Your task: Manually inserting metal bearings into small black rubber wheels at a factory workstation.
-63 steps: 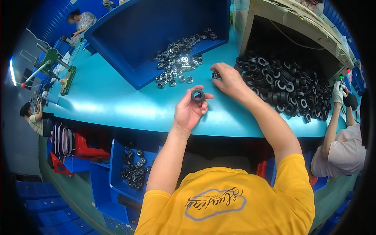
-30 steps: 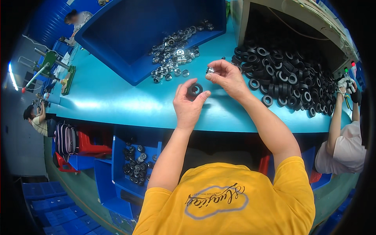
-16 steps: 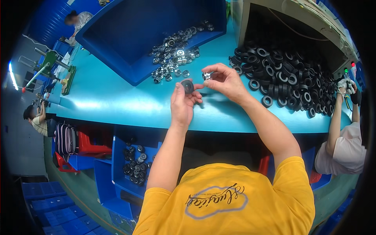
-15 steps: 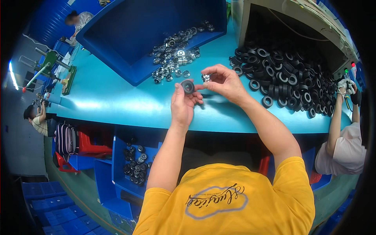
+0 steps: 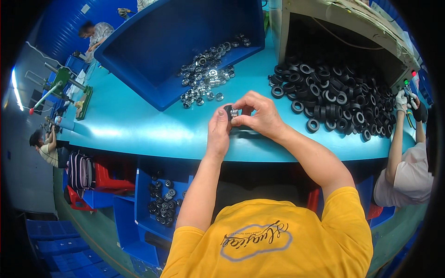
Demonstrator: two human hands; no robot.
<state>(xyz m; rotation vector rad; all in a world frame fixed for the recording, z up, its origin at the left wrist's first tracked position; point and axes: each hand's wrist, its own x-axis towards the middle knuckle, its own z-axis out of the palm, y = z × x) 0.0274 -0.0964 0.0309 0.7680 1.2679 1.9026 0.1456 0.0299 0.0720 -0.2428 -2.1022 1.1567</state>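
Note:
Over the turquoise table, my left hand (image 5: 219,132) is closed around a black ring (image 5: 228,111), partly covered by the fingers. Thumb and fingers of my right hand (image 5: 260,115) pinch a shiny metal hub (image 5: 234,112) against the ring's right side. The two parts touch; how deep the hub sits in the ring cannot be made out. Beyond my hands, a pile of metal hubs (image 5: 204,83) spills from a tilted blue bin (image 5: 153,51). To the right lies a big heap of black rings (image 5: 333,97).
A beige open-fronted housing (image 5: 282,28) stands behind the ring heap. Below the table edge, a blue crate (image 5: 143,220) contains assembled black wheels (image 5: 162,204). A green hand press (image 5: 83,99) is at far left. Gloved hands of a co-worker (image 5: 403,102) work at the right.
My hands have come together: the hub, held apart from the ring before, now touches it. The ring has turned from facing up to edge-on. The view has shifted slightly.

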